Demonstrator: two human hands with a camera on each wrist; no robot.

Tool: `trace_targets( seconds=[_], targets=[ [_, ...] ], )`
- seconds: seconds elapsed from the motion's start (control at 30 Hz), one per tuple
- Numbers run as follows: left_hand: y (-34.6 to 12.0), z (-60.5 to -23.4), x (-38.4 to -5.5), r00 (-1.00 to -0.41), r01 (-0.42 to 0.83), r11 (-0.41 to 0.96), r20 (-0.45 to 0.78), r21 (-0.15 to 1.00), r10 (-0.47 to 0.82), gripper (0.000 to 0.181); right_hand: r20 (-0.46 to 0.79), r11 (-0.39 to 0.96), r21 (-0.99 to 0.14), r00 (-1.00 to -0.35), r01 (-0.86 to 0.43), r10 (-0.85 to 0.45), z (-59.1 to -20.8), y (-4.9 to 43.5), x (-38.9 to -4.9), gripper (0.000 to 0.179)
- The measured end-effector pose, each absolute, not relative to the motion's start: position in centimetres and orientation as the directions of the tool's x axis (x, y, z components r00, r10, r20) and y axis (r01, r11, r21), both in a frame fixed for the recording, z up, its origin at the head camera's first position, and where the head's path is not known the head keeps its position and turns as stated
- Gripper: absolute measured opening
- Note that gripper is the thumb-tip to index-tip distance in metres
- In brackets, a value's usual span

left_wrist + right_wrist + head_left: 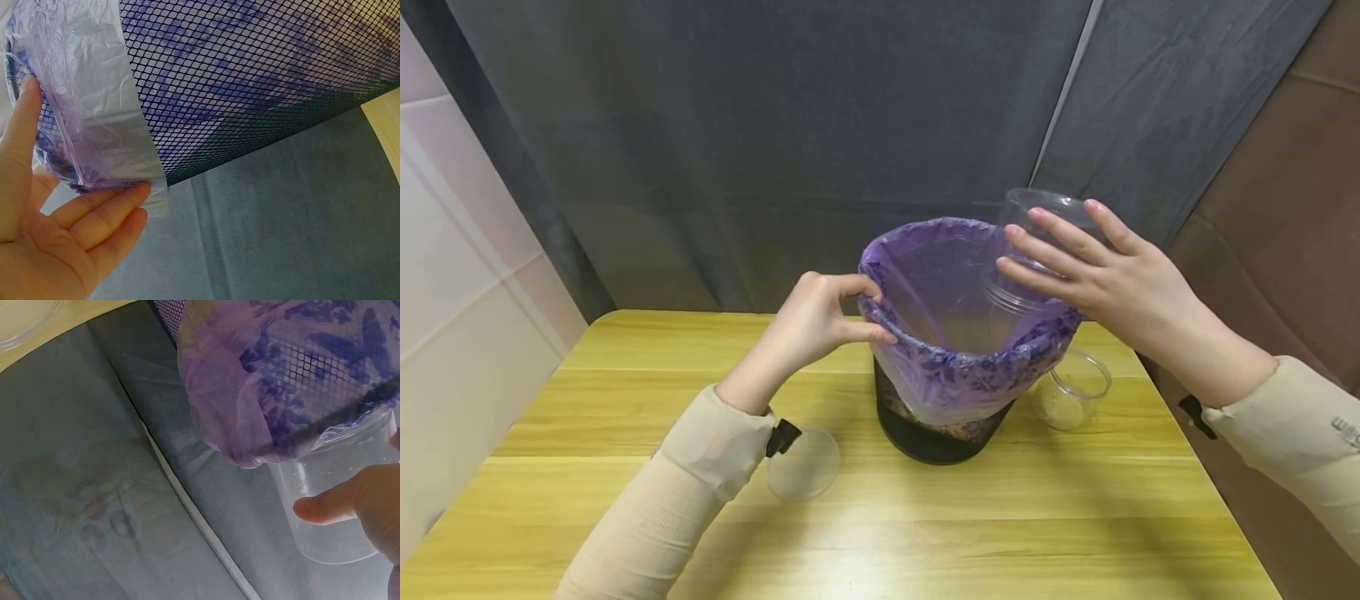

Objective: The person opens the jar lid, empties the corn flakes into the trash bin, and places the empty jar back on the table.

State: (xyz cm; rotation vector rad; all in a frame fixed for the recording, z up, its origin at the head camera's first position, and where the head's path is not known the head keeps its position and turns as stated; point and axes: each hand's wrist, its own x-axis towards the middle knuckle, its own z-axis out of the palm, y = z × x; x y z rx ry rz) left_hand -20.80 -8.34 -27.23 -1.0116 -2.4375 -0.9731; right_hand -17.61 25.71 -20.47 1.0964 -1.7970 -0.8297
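Observation:
A black mesh wastebasket (901,412) is lined with a purple patterned bag (958,375) folded over its rim. My left hand (820,321) pinches the lined rim on the left, thumb outside; in the left wrist view its other fingers (115,212) lie against the bag. At the rim's right side, my right hand (1108,279) holds a clear plastic tub (1018,208) bottom up, its mouth dipping into the bag. The right wrist view has the thumb (325,509) against the tub's wall. Fingers partly hide the tub in the head view.
Another clear tub (1081,387) stands on the wooden table (1045,533), right of the basket. A round clear lid (808,471) lies near my left wrist. Grey curtain (760,150) hangs behind the table, with a pale wall (467,250) at left.

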Motion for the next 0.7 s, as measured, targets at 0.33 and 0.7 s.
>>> trace_targets(
  seconds=[0.33, 0.7],
  targets=[
    [-8.4, -27.3, -20.8, -0.698, 0.716, 0.513, 0.517, 0.474, 0.496, 0.035, 0.316, 0.394, 0.853, -0.262, -0.343, -0.912, -20.6, 25.7, -17.6, 0.100],
    [-8.5, -27.4, -20.8, -0.695, 0.718, 0.511, 0.519, 0.472, 0.498, 0.035, 0.342, 0.407, 0.842, -0.233, -0.354, -0.910, -20.2, 24.5, -17.6, 0.097]
  ],
)
